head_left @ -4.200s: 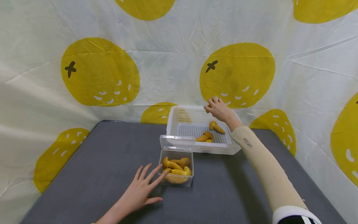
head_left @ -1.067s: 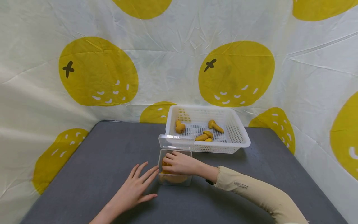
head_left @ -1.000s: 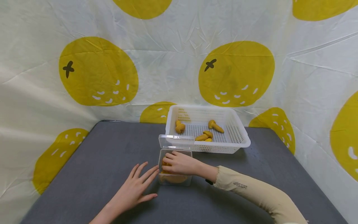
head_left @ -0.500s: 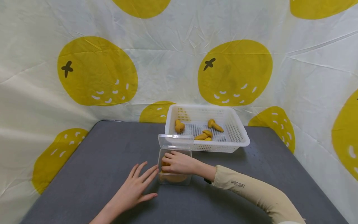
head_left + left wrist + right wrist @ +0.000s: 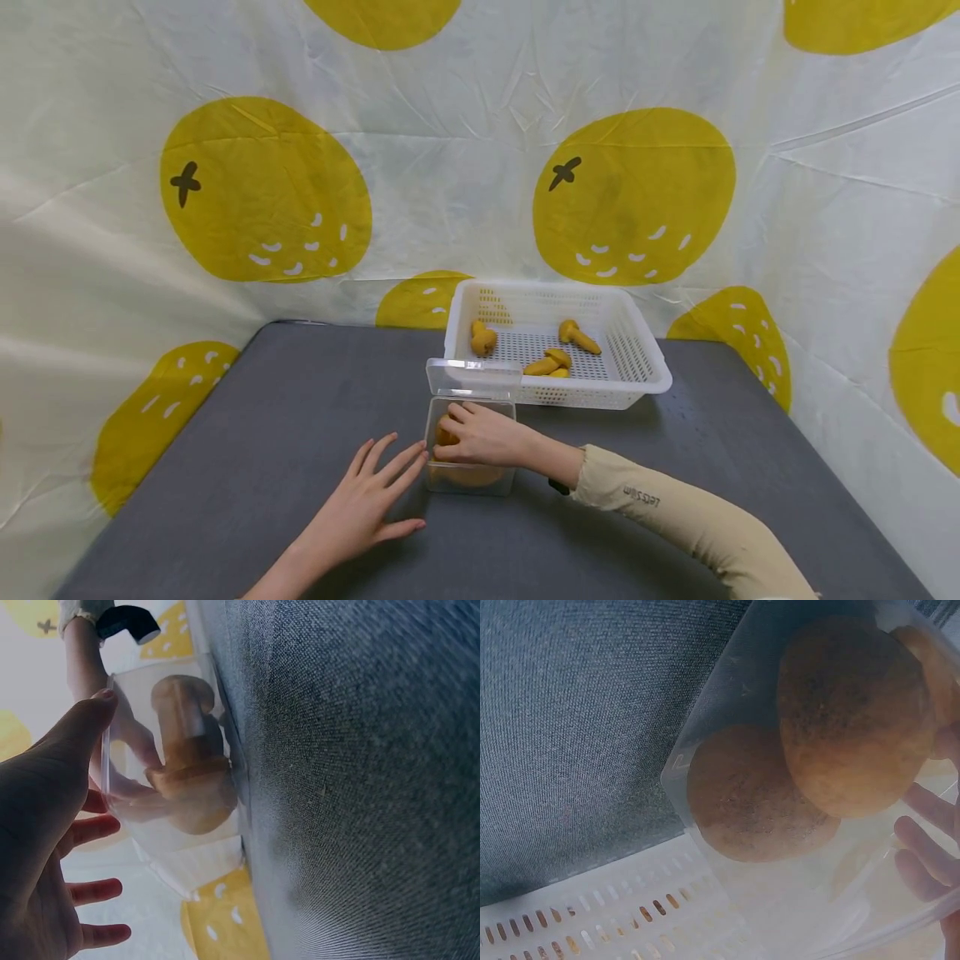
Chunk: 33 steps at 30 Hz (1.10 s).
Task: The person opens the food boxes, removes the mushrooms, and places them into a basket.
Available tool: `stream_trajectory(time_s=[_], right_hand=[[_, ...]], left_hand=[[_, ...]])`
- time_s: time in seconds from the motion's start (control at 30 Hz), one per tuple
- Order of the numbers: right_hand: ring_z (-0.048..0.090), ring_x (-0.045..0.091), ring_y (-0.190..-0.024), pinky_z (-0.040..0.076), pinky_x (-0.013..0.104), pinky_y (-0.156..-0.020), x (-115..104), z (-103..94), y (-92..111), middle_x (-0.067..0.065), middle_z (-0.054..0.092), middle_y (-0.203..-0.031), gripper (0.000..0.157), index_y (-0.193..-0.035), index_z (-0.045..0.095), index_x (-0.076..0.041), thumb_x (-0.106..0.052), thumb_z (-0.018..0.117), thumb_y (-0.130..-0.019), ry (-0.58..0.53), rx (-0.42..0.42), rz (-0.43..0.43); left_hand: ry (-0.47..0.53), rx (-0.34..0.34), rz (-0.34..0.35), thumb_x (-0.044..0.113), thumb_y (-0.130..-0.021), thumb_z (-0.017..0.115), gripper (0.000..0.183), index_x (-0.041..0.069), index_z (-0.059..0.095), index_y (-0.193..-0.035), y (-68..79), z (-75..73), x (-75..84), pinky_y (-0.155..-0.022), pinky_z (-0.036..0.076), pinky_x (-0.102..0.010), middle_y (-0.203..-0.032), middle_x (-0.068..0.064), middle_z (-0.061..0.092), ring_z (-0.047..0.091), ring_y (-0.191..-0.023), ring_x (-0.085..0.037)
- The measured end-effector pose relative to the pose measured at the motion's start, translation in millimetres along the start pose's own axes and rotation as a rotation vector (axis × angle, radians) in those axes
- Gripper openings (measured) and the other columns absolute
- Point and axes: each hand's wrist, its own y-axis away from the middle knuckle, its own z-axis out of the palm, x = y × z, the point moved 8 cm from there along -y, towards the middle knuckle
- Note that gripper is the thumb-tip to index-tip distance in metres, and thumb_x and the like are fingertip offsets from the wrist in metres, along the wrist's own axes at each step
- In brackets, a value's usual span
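Note:
A clear plastic box [image 5: 471, 482] with its hinged lid [image 5: 474, 377] raised holds brown-yellow mushrooms; several caps and stems press against its walls in the wrist views. My right hand [image 5: 483, 435] reaches down into it from the right, fingers curled around a mushroom [image 5: 447, 430] at the box's left side. The hand hides most of the contents in the head view. Close up in the right wrist view, a large mushroom cap [image 5: 855, 712] lies beside the fingertips. My left hand [image 5: 365, 507] is spread at the box's left side, its fingertips at the wall.
Behind the box stands a white perforated basket [image 5: 637, 358] with several mushrooms, one at its left [image 5: 483, 340] and one at its right [image 5: 577, 337]. A dark grey cloth covers the table [image 5: 322, 392]. A curtain printed with yellow fruit hangs behind.
My right hand has come from above the basket down into the box. A mushroom now lies in the basket's left part. In the last second, my right fingers shift only slightly; my left hand stays put.

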Motion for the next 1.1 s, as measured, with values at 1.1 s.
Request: stream_trajectory(time_s=[1.1], right_hand=[[0.052,0.02,-0.092,0.046,0.029,-0.077,49.9,-59.3,48.6,-0.001,0.06,-0.097,0.042,-0.113,0.053,-0.023,-0.021,0.071,-0.075,-0.02,0.202,0.162]], left_hand=[[0.002,-0.019,0.022,0.059,-0.069,0.062,0.078,0.017,0.045,-0.132,-3.7,2.1,3.9,-0.092,0.034,-0.055,-0.137,0.001,0.043,0.036,-0.123,-0.033]])
